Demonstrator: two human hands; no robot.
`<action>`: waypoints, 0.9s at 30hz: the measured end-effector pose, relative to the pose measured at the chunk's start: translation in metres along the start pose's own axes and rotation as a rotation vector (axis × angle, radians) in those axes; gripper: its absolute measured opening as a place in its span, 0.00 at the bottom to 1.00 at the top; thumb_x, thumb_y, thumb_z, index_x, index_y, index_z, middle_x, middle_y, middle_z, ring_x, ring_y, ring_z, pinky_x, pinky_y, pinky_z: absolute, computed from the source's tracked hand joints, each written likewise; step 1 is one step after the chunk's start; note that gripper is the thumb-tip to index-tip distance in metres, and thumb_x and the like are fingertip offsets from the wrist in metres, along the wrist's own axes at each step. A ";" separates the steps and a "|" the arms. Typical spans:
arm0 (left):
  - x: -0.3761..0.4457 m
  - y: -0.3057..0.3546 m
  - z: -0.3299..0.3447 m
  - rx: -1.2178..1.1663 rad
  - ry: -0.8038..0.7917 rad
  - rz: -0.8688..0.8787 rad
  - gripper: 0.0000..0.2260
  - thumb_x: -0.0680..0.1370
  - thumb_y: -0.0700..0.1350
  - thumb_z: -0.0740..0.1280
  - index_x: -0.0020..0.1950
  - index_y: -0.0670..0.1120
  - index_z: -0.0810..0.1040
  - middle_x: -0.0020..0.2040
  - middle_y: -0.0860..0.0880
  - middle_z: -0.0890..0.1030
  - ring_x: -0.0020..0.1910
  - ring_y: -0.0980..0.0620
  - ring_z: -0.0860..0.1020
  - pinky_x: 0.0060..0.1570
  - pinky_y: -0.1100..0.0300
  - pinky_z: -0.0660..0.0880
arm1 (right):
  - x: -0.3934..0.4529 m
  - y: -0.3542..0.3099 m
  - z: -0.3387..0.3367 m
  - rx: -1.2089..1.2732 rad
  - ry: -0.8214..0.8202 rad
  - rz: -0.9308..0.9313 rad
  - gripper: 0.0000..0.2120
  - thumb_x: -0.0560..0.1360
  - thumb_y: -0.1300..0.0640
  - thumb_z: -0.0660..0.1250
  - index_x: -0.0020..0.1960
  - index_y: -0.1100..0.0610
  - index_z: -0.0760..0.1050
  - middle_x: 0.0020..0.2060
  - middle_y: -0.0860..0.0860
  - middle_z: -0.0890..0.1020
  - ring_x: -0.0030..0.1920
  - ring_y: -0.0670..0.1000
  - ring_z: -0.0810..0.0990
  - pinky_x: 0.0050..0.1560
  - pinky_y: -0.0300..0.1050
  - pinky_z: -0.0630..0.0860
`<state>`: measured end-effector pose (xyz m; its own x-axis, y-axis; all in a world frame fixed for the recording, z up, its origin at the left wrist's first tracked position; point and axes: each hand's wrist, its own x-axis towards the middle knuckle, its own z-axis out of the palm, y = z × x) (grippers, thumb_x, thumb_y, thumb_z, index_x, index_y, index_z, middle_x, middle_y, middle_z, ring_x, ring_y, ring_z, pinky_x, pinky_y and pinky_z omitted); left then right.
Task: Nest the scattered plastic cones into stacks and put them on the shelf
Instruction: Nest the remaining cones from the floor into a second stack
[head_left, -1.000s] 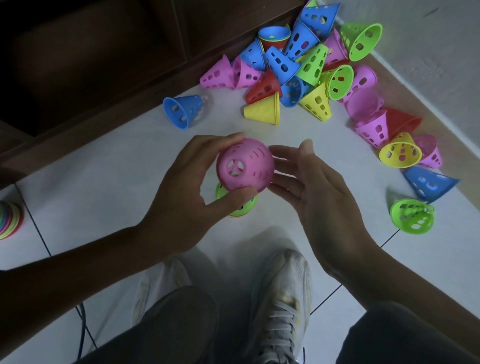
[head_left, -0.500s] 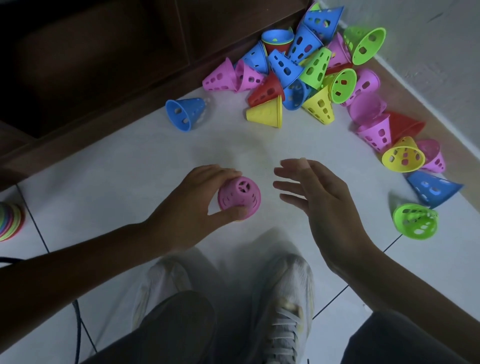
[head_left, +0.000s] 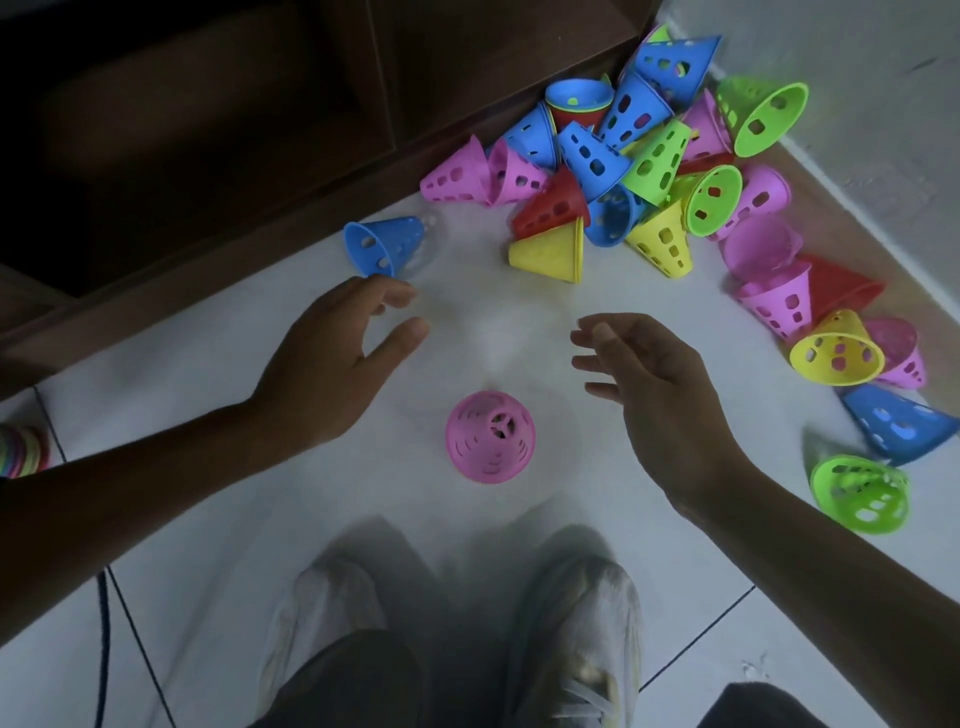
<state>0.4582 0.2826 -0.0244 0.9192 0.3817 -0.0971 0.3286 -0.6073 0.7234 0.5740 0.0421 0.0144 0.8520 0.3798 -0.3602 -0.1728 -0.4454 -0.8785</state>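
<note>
1. Head view, so we're looking straight down past the person's knees and shoes at the tiled floor. Big change from a second ago: the pink cone stack (head_left: 490, 437) was up in the left hand (head_left: 332, 374), and now it's parked on the floor, wide end down, tip pointing up at us. Half a second back the fingers were still wrapped round it.
2. A second ago a green cone showed underneath the pink one. Can't see it now, so my guess is it's nested inside. Stack started, basically.
3. Left hand has let go and slid up and away. The stack now sits below and to the right of it, clearly apart. Fingers loosely spread, thumb out, holding nothing, fingertips just short of the lone blue cone (head_left: 385, 251) lying on its side by the dark shelf unit (head_left: 218, 156). Looks like the next pick to me.
4. Right hand (head_left: 660, 395) is empty too, palm turned inward, fingers relaxed and fanned toward the middle. The stack is below and to its left, not touching.
5. Main cone pile (head_left: 644, 171) is beyond both hands, jammed in the corner, with more trailing down past the right wrist. Nothing's on the shelf yet as far as I can tell, so early days.
</note>
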 end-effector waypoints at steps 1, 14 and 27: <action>0.005 -0.001 0.000 0.004 0.013 -0.015 0.24 0.79 0.64 0.59 0.68 0.50 0.74 0.62 0.55 0.77 0.61 0.56 0.75 0.61 0.56 0.74 | 0.008 0.001 0.001 -0.031 -0.002 -0.016 0.10 0.83 0.52 0.60 0.60 0.51 0.78 0.54 0.45 0.83 0.54 0.47 0.82 0.59 0.53 0.79; 0.064 -0.024 0.009 -0.001 0.133 -0.120 0.22 0.80 0.49 0.67 0.74 0.51 0.68 0.71 0.47 0.72 0.62 0.56 0.72 0.54 0.63 0.72 | 0.129 0.000 0.006 -0.368 0.011 -0.088 0.28 0.78 0.46 0.67 0.74 0.49 0.61 0.59 0.48 0.75 0.59 0.52 0.78 0.57 0.49 0.74; 0.074 -0.038 0.005 -0.038 0.142 -0.139 0.08 0.78 0.42 0.71 0.57 0.45 0.80 0.62 0.46 0.82 0.57 0.51 0.81 0.49 0.64 0.78 | 0.168 0.012 0.017 -0.391 0.018 -0.115 0.19 0.77 0.49 0.69 0.65 0.52 0.69 0.52 0.52 0.81 0.52 0.54 0.81 0.53 0.55 0.79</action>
<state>0.5149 0.3303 -0.0624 0.8245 0.5565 -0.1023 0.4394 -0.5159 0.7354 0.7066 0.1146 -0.0623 0.8641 0.4323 -0.2578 0.1219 -0.6767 -0.7261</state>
